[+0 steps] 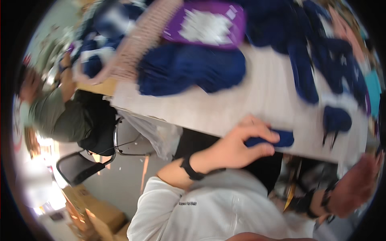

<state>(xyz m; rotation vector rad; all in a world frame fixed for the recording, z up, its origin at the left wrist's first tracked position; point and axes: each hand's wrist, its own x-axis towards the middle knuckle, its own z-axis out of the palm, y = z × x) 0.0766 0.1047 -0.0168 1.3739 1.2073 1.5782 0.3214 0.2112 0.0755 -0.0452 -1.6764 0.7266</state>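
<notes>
At the near edge of the table [265,88], my left hand [241,140] is closed, thumb and fingers pinching a small flat piece of dark blue cloth [286,138]. Part of that cloth is hidden under the fingers. Far to the right, my right hand [356,186] is raised beside the table's edge and smeared by motion, so its fingers cannot be made out. Nearest to it on the table lies a small rounded dark blue piece [337,119] with two thin dark prongs or strands.
A row of bunched dark blue cloth pieces [191,70] lies across the table, below a purple tray [238,32] with white contents. More dark blue cloth [303,76] is at the right. A pink basket [134,48] stands left. Another person [60,116] sits left near a chair [82,166].
</notes>
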